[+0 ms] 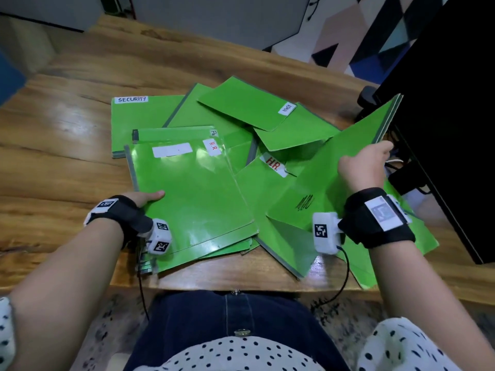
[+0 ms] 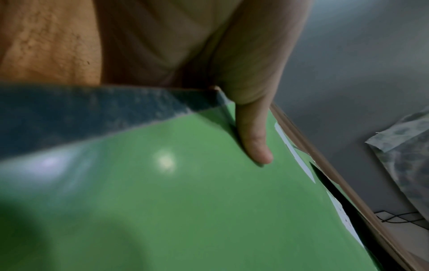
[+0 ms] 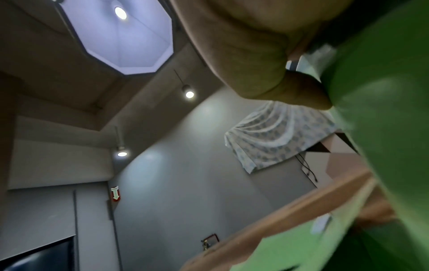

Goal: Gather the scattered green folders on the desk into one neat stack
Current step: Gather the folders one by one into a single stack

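Observation:
Several green folders lie scattered over the wooden desk (image 1: 67,156). My left hand (image 1: 146,198) grips the left edge of a glossy folder (image 1: 192,199) with a blank label, thumb on top; this glossy folder (image 2: 185,201) tops a small pile at the desk's front. The left thumb (image 2: 254,139) presses its cover. My right hand (image 1: 361,167) grips a tilted folder (image 1: 356,145) lifted at the right, fingers curled over its edge. That lifted folder (image 3: 383,128) fills the right wrist view beside my thumb (image 3: 308,91). Folders marked SECURITY (image 1: 128,121), ADMIN (image 1: 249,103) and H.R. (image 1: 270,167) lie behind.
A black monitor (image 1: 450,103) stands close at the right, with cables (image 1: 399,162) by its base right behind the lifted folder. Bare desk lies to the left and at the back. The desk's front edge runs just below the pile, at my lap.

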`<state>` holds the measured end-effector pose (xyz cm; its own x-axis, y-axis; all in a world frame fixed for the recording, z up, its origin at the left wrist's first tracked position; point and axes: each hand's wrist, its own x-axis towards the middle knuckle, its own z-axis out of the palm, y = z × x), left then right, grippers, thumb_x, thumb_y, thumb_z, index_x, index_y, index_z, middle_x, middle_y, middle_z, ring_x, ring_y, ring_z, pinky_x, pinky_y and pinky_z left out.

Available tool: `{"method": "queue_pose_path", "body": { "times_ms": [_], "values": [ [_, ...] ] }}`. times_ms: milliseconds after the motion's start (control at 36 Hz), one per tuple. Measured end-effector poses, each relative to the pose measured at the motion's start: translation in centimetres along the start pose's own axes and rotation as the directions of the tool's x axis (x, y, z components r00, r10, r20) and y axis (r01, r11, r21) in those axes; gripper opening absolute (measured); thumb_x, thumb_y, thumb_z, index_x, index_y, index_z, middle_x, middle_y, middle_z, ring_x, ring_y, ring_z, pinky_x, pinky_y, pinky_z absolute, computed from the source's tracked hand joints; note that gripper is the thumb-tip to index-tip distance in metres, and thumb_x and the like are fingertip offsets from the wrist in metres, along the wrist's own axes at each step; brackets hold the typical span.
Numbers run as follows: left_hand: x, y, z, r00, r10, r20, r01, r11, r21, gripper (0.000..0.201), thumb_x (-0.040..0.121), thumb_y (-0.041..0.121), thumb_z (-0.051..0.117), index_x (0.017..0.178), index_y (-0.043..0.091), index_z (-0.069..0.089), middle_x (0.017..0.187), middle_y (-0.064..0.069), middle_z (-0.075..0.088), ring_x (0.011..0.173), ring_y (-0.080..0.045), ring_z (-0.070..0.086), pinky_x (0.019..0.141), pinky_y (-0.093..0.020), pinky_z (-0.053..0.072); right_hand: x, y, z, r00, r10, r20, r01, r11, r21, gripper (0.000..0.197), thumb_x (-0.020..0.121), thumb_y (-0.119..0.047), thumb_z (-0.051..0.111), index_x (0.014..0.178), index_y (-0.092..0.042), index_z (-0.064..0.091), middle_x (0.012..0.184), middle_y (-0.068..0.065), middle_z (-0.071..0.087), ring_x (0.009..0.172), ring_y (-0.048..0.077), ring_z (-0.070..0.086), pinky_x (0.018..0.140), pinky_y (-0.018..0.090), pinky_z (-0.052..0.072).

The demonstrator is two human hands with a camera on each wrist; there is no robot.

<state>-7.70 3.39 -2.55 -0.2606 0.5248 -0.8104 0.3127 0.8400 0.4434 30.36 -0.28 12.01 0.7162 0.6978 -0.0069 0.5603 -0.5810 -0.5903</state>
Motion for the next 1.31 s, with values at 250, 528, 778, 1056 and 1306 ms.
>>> {"method": "queue_pose_path", "body": {
  "times_ms": [250,528,778,1056,1306],
  "values": [
    [0.1,0.2,0.1,0.999,0.025,-0.024,-0.025,1.0,0.016,0.082,0.079,0.043,0.069,0.136,-0.008,0.039,0.134,-0.025,0.049,0.12,-0.037,0.049,0.092,-0.041,0.042,0.1,-3.3,-1.6,0.944,-0.302,-0.135,0.309,0.95,0.041,0.035,0.091,-0.005,0.053,0.124,-0.006,0.041,0.121,0.013,0.055,0.107,0.031,0.054,0.092,0.04,0.041],
    [0.2,-0.4,0.0,0.999,0.033,-0.029,-0.034,0.999,-0.026,0.085,0.077,0.041,0.072,0.135,-0.009,0.038,0.138,-0.024,0.045,0.122,-0.038,0.046,0.104,-0.045,0.038,7.0,-1.4,1.3,0.808,-0.45,0.381,0.362,0.889,0.28,0.03,0.087,-0.014,0.062,0.116,-0.018,0.058,0.097,0.001,0.064,0.086,0.017,0.057,0.083,0.033,0.047],
    [0.2,-0.8,-0.4,1.0,-0.011,-0.007,0.011,1.0,-0.026,0.088,0.075,0.044,0.073,0.137,-0.008,0.037,0.137,-0.025,0.045,0.12,-0.04,0.047,0.104,-0.048,0.038,6.7,-7.8,1.7,0.589,-0.369,0.719,0.802,0.162,-0.575,0.037,0.095,-0.026,0.043,0.108,-0.058,0.056,0.123,0.004,0.055,0.125,0.038,0.033,0.105,0.064,0.018],
    [0.0,-0.4,-0.4,1.0,-0.016,-0.003,0.016,0.998,0.061,0.084,0.077,0.048,0.069,0.133,-0.008,0.043,0.137,-0.027,0.046,0.125,-0.04,0.046,0.104,-0.046,0.037,-0.5,-2.9,14.5,0.201,-0.622,0.757,0.939,-0.096,-0.329,0.068,0.088,-0.016,0.061,0.145,-0.036,0.03,0.158,0.001,0.018,0.145,0.029,0.014,0.113,0.059,0.004],
    [-0.4,-0.5,-0.8,1.0,-0.019,-0.013,0.019,0.999,0.045,0.088,0.07,0.052,0.074,0.129,-0.008,0.047,0.131,-0.024,0.052,0.12,-0.038,0.05,0.1,-0.046,0.04,3.3,6.5,14.9,0.908,0.082,0.412,0.19,0.794,-0.577,0.105,0.069,-0.065,0.068,0.147,-0.014,0.02,0.146,0.017,0.036,0.13,0.039,0.04,0.101,0.056,0.04]
  ]
}}
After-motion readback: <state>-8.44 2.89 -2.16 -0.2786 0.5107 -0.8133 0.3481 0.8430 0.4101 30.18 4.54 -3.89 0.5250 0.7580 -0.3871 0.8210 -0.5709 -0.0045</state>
